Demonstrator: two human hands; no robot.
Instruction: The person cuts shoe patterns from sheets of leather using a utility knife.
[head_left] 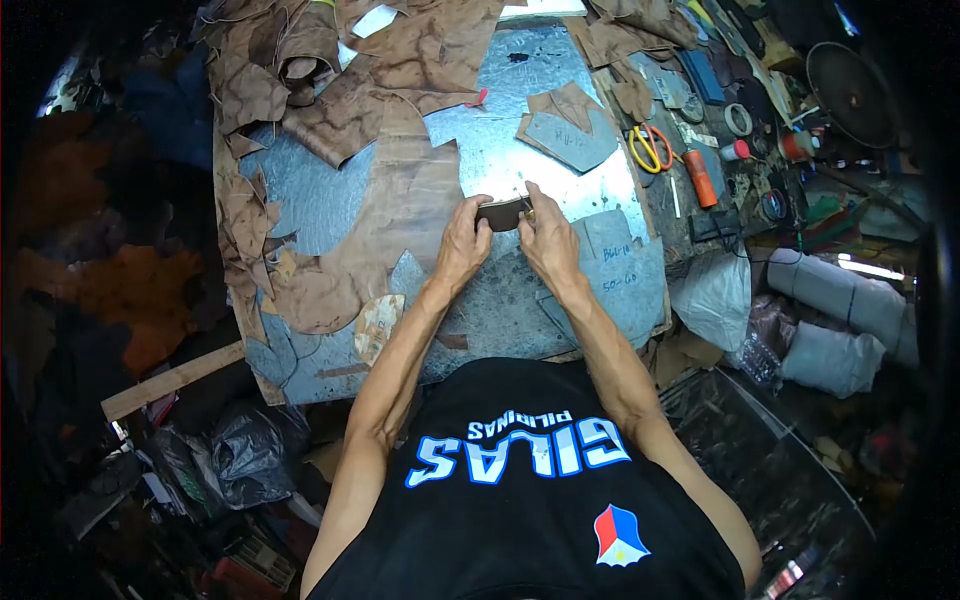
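Note:
Both hands meet over the middle of the worktable, holding a small dark brown rectangular piece (pixel 503 215) with a pale upper edge. My left hand (pixel 464 240) pinches its left end between thumb and fingers. At the right end, my right hand (pixel 548 238) is closed, with a thin dark, yellowish bit showing by the fingertips; what that bit is I cannot make out. Under the hands lies a grey metal sheet (pixel 490 290). Brown leather (pixel 410 190) spreads to the left, and a marked grey pattern piece (pixel 622 275) lies right of my right hand.
Orange-and-yellow scissors (pixel 651 148), an orange bottle (pixel 699 178) and a tape roll (pixel 738 120) sit along the right side. A grey pattern (pixel 570 142) lies beyond my hands. Crumpled leather (pixel 250 95) covers the back left. Wrapped rolls (pixel 840 290) stand right of the table.

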